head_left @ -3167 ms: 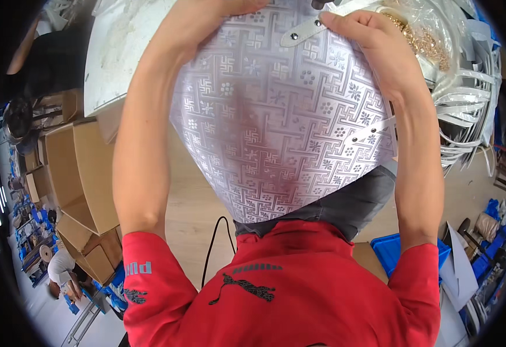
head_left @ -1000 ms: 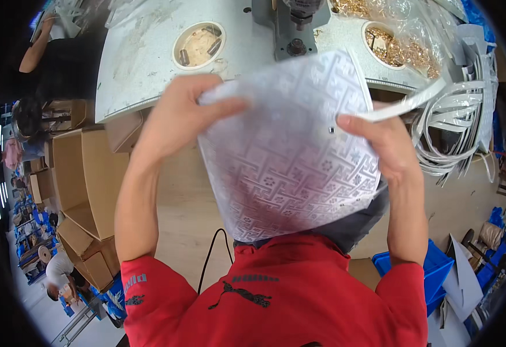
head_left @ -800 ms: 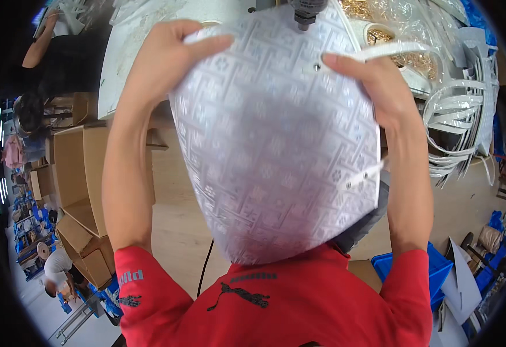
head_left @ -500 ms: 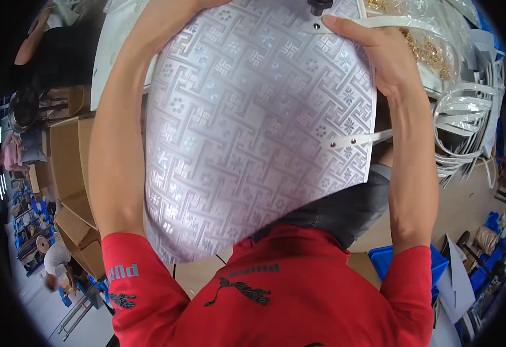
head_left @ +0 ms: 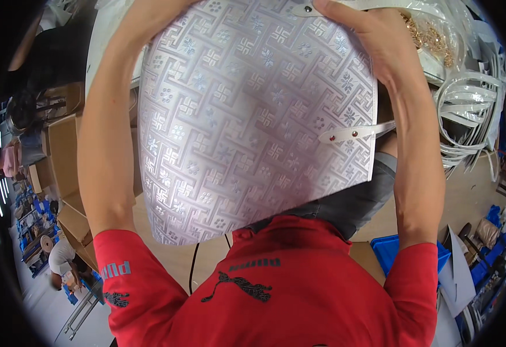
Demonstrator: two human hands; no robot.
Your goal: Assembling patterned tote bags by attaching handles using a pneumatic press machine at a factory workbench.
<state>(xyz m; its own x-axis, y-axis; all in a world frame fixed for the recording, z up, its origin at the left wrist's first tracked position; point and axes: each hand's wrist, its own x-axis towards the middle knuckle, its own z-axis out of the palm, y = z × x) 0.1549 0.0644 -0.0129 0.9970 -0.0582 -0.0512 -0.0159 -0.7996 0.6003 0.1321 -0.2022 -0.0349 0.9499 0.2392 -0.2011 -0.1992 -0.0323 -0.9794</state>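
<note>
The person holds a big silvery-white sheet with a raised maze and flower pattern (head_left: 253, 121) up close, above their lap. The right hand (head_left: 380, 40) grips its top edge by a white strap with a metal stud (head_left: 308, 8). The left hand is hidden at the top, so its grip cannot be told. A pile of white straps (head_left: 469, 115) lies on the desk's right edge.

A loose bundle of white flat straps (head_left: 466, 124) lies at the right on the pale wooden tabletop (head_left: 478, 191). Small gold metal fittings (head_left: 432, 37) sit in a clear bag above it. Brown cardboard boxes (head_left: 62, 156) stack at the left. Blue plastic bins (head_left: 388, 254) stand at lower right.
</note>
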